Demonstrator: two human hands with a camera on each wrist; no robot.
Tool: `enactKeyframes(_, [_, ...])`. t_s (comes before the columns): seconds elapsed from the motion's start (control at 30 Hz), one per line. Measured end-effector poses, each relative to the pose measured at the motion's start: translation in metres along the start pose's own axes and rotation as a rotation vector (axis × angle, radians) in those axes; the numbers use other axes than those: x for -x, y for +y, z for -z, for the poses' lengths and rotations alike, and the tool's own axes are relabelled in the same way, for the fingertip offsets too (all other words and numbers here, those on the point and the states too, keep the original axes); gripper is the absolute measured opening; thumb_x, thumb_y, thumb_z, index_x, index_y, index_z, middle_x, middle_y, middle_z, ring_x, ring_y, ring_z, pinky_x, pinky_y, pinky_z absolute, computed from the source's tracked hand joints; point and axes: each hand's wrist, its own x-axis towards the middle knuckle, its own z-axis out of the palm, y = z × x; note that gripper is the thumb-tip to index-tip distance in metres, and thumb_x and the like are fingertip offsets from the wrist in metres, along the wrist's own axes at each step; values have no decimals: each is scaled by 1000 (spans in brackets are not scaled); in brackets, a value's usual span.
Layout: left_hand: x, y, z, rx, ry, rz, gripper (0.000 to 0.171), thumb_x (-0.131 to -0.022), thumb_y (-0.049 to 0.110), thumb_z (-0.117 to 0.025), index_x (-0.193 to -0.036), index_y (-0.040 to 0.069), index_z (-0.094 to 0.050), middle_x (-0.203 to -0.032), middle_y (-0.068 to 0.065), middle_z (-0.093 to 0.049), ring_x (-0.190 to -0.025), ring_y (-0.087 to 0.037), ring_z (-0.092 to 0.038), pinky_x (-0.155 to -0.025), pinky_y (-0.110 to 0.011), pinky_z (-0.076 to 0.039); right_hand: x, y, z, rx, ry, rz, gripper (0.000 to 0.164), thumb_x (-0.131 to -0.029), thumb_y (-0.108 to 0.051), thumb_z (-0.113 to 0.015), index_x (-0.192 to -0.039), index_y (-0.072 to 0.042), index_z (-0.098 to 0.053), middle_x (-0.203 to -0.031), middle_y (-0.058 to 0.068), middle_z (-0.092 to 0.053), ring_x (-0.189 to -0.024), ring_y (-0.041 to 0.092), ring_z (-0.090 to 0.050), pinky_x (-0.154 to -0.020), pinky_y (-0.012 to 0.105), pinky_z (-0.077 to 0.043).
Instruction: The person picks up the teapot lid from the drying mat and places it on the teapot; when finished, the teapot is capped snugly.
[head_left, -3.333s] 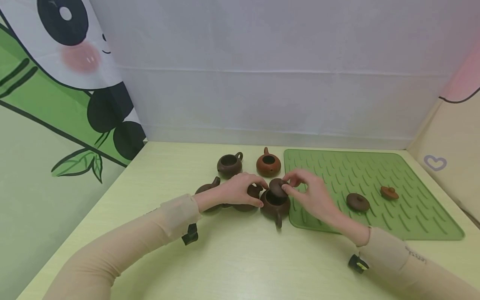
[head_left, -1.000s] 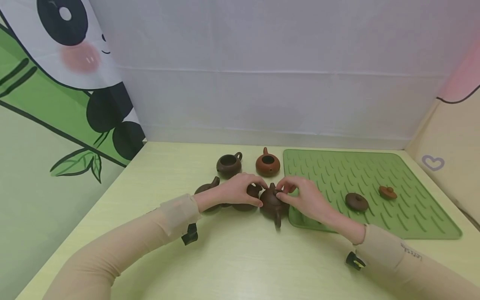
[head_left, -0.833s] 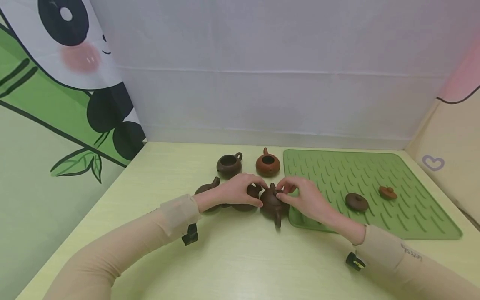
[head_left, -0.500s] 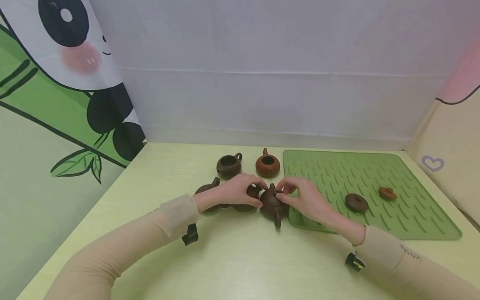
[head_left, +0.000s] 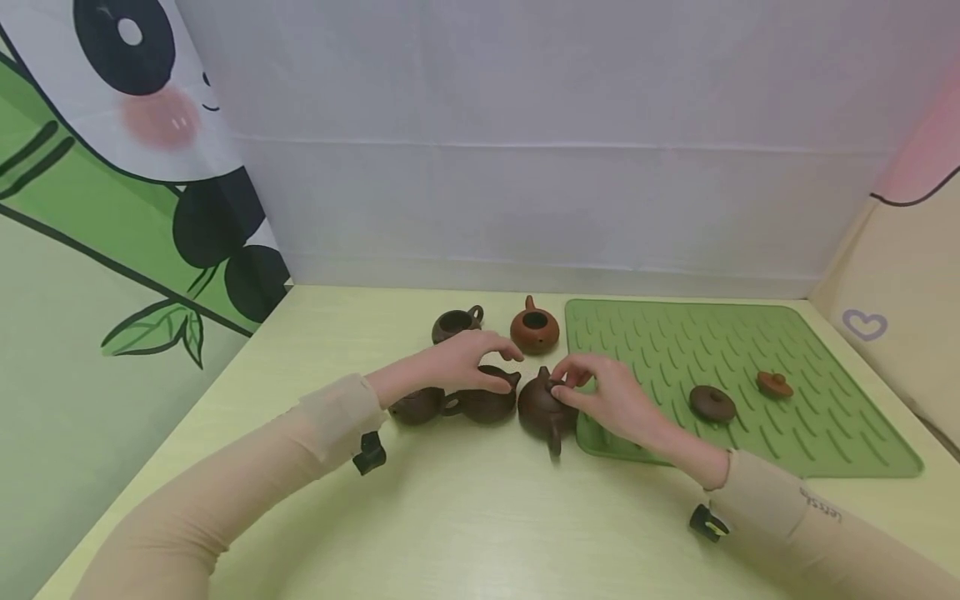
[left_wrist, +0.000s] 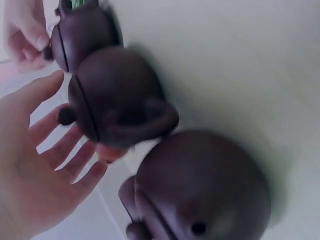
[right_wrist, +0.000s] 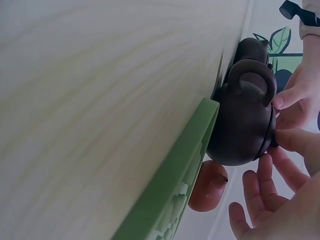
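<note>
My right hand (head_left: pixel 611 396) pinches the knob of the lid seated on a dark brown teapot (head_left: pixel 542 417), whose handle points toward me. In the right wrist view, thumb and forefinger meet at that knob while the other fingers (right_wrist: pixel 265 192) spread loosely. My left hand (head_left: pixel 465 360) hovers over the middle dark teapot (head_left: pixel 487 406), its fingers spread and holding nothing. That teapot has its lid on, as the left wrist view shows with its knob (left_wrist: pixel 66 116) near my palm. A third dark teapot (head_left: pixel 417 407) stands left of it, partly hidden by my left wrist.
Behind stand a lidless brown teapot (head_left: pixel 450 323), partly covered by my left hand, and a lidless reddish teapot (head_left: pixel 536 333). On the green ridged mat (head_left: pixel 675 333) at right lie a dark lid (head_left: pixel 712 404) and a reddish-brown lid (head_left: pixel 775 385). A pale wall (head_left: pixel 555 208) closes the back.
My right hand lowered the lid from a tilt above the right teapot onto its opening and keeps hold of the knob. My left hand has let go of that teapot's side and drawn back left.
</note>
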Motion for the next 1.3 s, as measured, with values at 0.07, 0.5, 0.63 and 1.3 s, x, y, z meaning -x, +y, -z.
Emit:
enactKeyframes(0.07, [2, -4, 6, 8, 15, 12, 46, -90, 29, -73, -130, 10, -61, -127, -10, -67, -120, -24, -60, -104, -41, -47, 0, 0, 0, 2, 0, 1, 12, -89, -18, -73, -100, -19, -71, -84, -6, -67, -84, 12, -60, -78, 36, -50])
enactKeyframes(0.5, [8, -38, 36, 169, 75, 141, 47, -92, 36, -69, -134, 19, -59, -131, -5, -66, -128, -24, -59, -106, -41, -47, -1, 4, -2, 8, 15, 10, 12, -88, -16, -74, -99, -19, -71, -82, -5, -67, -83, 12, -60, -76, 35, -49])
enactKeyframes(0.63, [9, -51, 43, 143, 95, 137, 46, -92, 32, -70, -135, 18, -59, -132, -8, -65, -129, -24, -57, -106, -46, -47, 0, 5, -2, 6, 15, 4, 12, -88, -16, -74, -99, -19, -71, -81, -5, -67, -83, 12, -59, -76, 30, -47])
enactKeyframes(1.3, [24, -94, 59, 127, 23, 152, 77, -89, 18, -74, -155, 16, -34, -161, -8, -34, -143, -41, -37, -113, -60, -36, 0, 6, -2, 4, 11, 11, 12, -88, -15, -75, -99, -18, -71, -81, -5, -67, -82, 12, -60, -75, 29, -47])
